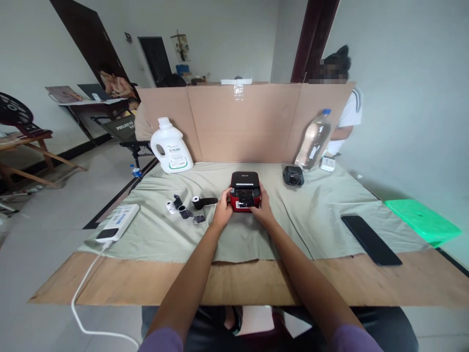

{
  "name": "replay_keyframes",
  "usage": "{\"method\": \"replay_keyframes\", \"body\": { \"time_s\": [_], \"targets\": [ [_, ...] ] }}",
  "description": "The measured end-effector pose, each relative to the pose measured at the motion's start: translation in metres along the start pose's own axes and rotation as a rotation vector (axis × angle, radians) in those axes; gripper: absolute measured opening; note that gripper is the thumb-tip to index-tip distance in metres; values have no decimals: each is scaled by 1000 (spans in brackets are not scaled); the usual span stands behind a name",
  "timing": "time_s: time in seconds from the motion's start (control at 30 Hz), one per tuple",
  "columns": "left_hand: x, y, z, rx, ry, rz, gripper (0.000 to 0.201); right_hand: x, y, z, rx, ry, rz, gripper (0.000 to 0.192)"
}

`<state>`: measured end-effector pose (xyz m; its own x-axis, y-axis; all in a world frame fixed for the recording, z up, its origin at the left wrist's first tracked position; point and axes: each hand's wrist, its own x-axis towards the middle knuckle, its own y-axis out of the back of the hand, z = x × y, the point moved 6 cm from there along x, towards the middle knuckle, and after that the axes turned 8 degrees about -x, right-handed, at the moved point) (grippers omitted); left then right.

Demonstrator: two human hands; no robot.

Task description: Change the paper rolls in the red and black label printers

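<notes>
A small red and black label printer (pixel 245 191) sits on the cloth in front of me, with dark film or label material showing at its front. My left hand (pixel 222 209) grips its left side, and my right hand (pixel 264 208) holds the right side with the thumb at the lower front edge. Left of the printer lies a roll with a dark strip (pixel 205 201) unrolled towards my left hand. Farther left are a small white roll (pixel 170 207) and dark-coated rolls (pixel 185 212) with a loose end. Part of each hand's fingers is hidden behind the printer.
A cardboard screen (pixel 242 122) stands at the back, with a white jug (pixel 170 146) and a tilted water bottle (pixel 315 139) before it. A dark wrapped roll (pixel 293 176), a phone (pixel 371 240) and a power strip (pixel 117 223) lie around. People sit beyond.
</notes>
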<state>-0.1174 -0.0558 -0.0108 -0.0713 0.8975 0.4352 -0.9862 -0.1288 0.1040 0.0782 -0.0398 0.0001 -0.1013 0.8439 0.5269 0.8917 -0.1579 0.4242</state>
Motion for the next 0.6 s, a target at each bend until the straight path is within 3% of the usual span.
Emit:
{"method": "replay_keyframes", "body": {
  "time_s": [0.13, 0.27, 0.43, 0.53, 0.6],
  "targets": [
    [0, 1, 5, 16, 7, -1, 70, 2, 16, -2, 60, -18, -112, 67],
    [1, 1, 4, 27, 10, 2, 71, 34, 28, -7, 52, -24, -102, 62],
    [1, 0, 3, 11, -11, -1, 73, 92, 26, -19, -49, -120, -93, 56],
    [1, 0, 3, 9, -20, -2, 74, 108, 31, -31, -160, -69, 10, 49],
    [1, 0, 3, 5, -26, -5, 76, 112, 26, -36, -278, -49, -32, 45]
  ]
}}
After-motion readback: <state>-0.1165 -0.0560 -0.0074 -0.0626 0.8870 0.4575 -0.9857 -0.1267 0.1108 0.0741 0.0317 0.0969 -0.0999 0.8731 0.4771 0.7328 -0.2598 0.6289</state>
